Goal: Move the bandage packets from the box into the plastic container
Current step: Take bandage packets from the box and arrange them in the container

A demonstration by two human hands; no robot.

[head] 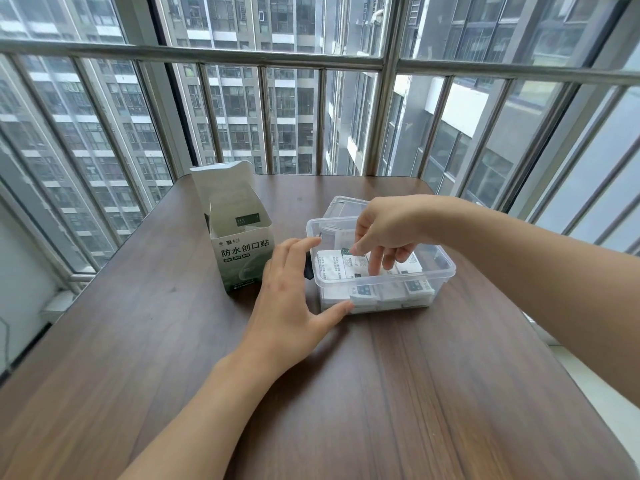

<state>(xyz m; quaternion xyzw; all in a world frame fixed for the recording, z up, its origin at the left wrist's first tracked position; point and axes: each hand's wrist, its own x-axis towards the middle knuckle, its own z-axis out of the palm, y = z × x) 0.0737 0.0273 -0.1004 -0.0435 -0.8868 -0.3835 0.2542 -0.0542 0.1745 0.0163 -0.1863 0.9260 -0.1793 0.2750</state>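
Observation:
A clear plastic container (440, 271) stands on the wooden table, right of centre, with several white bandage packets (332, 266) lying inside. My right hand (384, 233) reaches down into it from the right, fingers curled, pinching a white packet (345, 242) held upright. My left hand (291, 292) rests against the container's left and front walls, fingers straight, thumb at the front corner. The white-and-green bandage box (242, 258) stands upright to the left, top flap open; its inside is hidden.
The container's clear lid (341, 205) lies just behind it. Metal window bars (263, 119) rise close behind the table's far edge. Bare wooden tabletop (381, 393) stretches toward me; the table's right edge drops off near a tiled floor.

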